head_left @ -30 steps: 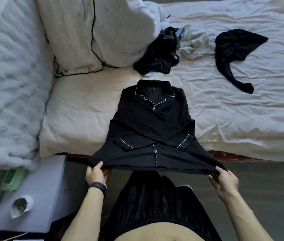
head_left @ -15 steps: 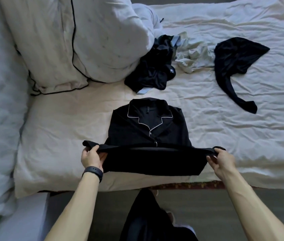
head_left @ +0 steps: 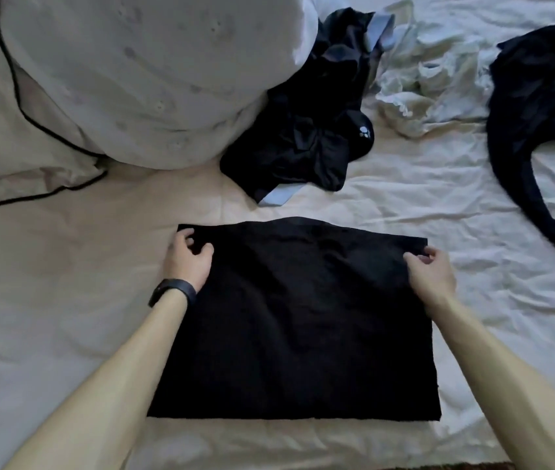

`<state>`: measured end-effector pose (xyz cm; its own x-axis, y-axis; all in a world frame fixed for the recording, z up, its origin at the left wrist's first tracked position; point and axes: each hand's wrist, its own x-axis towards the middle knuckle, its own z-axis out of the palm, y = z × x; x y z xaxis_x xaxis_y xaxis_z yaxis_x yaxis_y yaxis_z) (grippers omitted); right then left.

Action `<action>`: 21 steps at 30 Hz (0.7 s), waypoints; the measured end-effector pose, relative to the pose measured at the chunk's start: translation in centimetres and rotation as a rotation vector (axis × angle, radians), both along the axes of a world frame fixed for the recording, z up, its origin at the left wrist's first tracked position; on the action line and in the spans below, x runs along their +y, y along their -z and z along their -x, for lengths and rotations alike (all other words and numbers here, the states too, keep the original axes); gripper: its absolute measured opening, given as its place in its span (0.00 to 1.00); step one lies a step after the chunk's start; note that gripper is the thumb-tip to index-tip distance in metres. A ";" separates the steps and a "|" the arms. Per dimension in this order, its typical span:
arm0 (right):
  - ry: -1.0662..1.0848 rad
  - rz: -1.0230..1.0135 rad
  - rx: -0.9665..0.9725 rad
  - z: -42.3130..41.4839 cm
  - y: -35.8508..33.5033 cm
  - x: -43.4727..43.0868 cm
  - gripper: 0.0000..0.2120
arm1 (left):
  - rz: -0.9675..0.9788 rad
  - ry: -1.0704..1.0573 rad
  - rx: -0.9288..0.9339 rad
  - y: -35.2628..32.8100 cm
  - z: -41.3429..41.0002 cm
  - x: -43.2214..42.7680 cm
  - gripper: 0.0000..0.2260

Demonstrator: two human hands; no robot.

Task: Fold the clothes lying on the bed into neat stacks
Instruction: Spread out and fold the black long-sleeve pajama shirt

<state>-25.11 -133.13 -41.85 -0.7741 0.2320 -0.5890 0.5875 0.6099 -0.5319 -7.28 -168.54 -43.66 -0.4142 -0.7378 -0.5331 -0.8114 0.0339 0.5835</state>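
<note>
Fingers (head_left: 417, 257) of the right hand (head_left: 430, 274) and the left hand (head_left: 186, 262) curl on the far corners of the black shirt (head_left: 296, 327), pinching the cloth. The shirt lies as a flat rectangle on the bed (head_left: 66, 317). To finish this fold well, lay both corners down level and square with the layer beneath, then smooth outward. Beyond the shirt wait a dark crumpled heap (head_left: 303, 140), a pale garment (head_left: 422, 93) and, far to the shirt's right, another black piece (head_left: 540, 106).

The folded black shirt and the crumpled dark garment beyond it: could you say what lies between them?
Nothing but a narrow strip of bare bedsheet, as the head view shows.
</note>
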 end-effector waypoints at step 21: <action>-1.186 -0.149 0.050 6.2 5.3 -7.6 0.12 | 0.257 0.951 -0.214 2.8 10.4 0.8 0.10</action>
<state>-31.36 -140.72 -47.14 -0.5734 -0.5787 -0.5800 -0.4024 0.8156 -0.4158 -17.67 -167.73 -46.49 -0.8051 -0.2540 -0.5360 -0.4687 0.8261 0.3127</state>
